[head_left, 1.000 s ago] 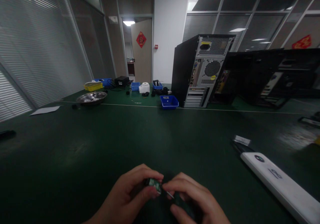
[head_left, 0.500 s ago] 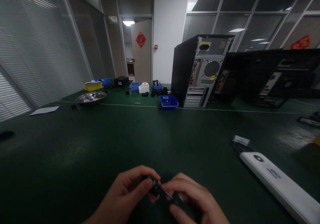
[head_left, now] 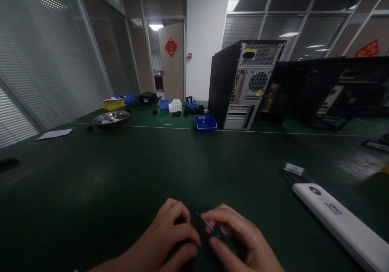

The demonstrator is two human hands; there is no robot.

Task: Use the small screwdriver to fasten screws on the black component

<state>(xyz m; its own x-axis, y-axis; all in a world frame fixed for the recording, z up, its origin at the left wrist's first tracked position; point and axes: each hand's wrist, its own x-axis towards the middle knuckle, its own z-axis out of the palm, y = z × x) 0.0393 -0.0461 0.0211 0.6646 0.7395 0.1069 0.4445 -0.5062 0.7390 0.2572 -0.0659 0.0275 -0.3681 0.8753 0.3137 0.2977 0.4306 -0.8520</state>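
Note:
My right hand (head_left: 240, 239) is closed around the dark handle of a small screwdriver (head_left: 209, 225). Its thin metal shaft points up and to the left, the tip apart from my other hand. To its left, my left hand (head_left: 174, 237) is curled with the fingers bent downward and thumb and fingertips close together. Whatever those fingers hold is almost wholly hidden; only a dark, faintly greenish bit shows by the fingertips. Both hands are low over the dark green table (head_left: 146, 170).
A white power strip-like bar (head_left: 337, 219) lies at the right. At the back stand a computer tower (head_left: 225, 89), a blue tray (head_left: 205, 128), a metal bowl (head_left: 111, 123), a yellow basket (head_left: 113, 106) and a white plastic device (head_left: 175, 106). A paper sheet (head_left: 54, 133) lies at left.
My left hand has turned over and curled, hiding the small green-and-black part seen in it before. The screwdriver tip has come away from that part, still in my right hand.

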